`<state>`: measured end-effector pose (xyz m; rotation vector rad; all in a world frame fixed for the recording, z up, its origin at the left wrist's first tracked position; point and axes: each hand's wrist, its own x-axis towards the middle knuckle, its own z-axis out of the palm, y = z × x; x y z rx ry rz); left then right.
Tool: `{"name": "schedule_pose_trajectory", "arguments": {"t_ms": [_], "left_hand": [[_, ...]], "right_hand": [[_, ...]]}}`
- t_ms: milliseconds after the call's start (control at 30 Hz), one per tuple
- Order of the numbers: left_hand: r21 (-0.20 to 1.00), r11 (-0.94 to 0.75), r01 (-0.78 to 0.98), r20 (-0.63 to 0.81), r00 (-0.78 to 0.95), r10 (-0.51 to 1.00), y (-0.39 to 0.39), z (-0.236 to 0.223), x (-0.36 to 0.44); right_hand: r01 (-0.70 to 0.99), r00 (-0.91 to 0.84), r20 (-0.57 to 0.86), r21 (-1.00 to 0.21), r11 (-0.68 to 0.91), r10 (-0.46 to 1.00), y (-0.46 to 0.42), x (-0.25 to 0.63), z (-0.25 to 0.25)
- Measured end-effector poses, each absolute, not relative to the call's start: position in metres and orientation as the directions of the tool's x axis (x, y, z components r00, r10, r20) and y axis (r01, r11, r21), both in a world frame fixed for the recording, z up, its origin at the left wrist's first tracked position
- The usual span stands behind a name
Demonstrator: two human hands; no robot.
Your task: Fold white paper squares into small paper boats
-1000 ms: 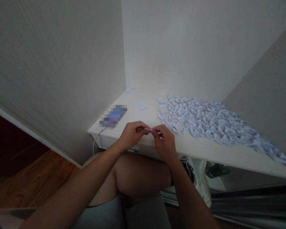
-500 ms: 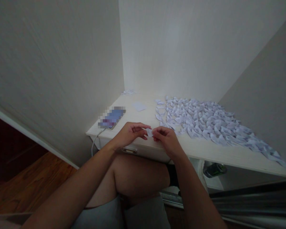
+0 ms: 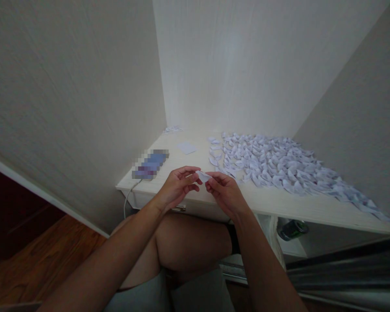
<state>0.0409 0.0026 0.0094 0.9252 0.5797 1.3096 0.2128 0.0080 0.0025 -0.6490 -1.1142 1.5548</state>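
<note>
Between my two hands, just above the desk's front edge, is a small folded piece of white paper [image 3: 203, 176]. My left hand [image 3: 181, 185] pinches its left end between thumb and fingers. At its right end, the thumb and fingertips of my right hand [image 3: 223, 190] grip it too. Beyond my right hand spreads a wide heap of folded white paper pieces [image 3: 266, 162], with a few lying apart at its left side. Flat sheets of white paper [image 3: 186, 148] lie on the desk beyond my left hand.
A phone [image 3: 151, 164], its screen blurred out, lies at the desk's left with a white cable [image 3: 127, 199] hanging off the edge. Thin white scraps [image 3: 173, 129] sit in the back corner. Under the white desk [image 3: 299, 207] a dark can [image 3: 292, 229] lies on a shelf. Walls enclose the desk.
The paper between my hands now shows as a wider, pointed folded shape, tilted upward. My left fingers have shifted their hold slightly. The whole view has moved a little.
</note>
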Motion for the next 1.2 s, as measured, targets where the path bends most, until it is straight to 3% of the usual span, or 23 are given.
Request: {"name": "schedule_pose_trajectory", "arguments": {"t_ms": [267,467,800,1000,1200], "left_hand": [[0.815,0.162,-0.557,0.007,0.289,0.957,0.001,0.013,0.038],[0.789,0.182,-0.587,-0.017,0.276,0.961,0.002,0.011,0.034],[0.785,0.288,-0.549,-0.022,0.440,0.898,0.000,0.011,0.031],[0.841,0.208,-0.499,0.019,0.413,0.911,-0.001,0.008,0.029],[0.927,0.021,-0.375,0.098,0.296,0.950,-0.002,0.012,0.035]], "right_hand": [[-0.481,-0.308,0.043,-0.869,-0.117,0.951,-0.001,0.206,0.008],[-0.458,-0.266,0.019,-0.882,-0.109,0.964,-0.004,0.200,0.012],[-0.511,-0.347,-0.015,-0.835,-0.202,0.938,-0.006,0.200,0.016],[-0.390,-0.363,-0.027,-0.904,-0.179,0.931,-0.007,0.204,0.018],[-0.205,-0.299,0.048,-0.979,-0.015,0.953,-0.004,0.209,0.018]]}}
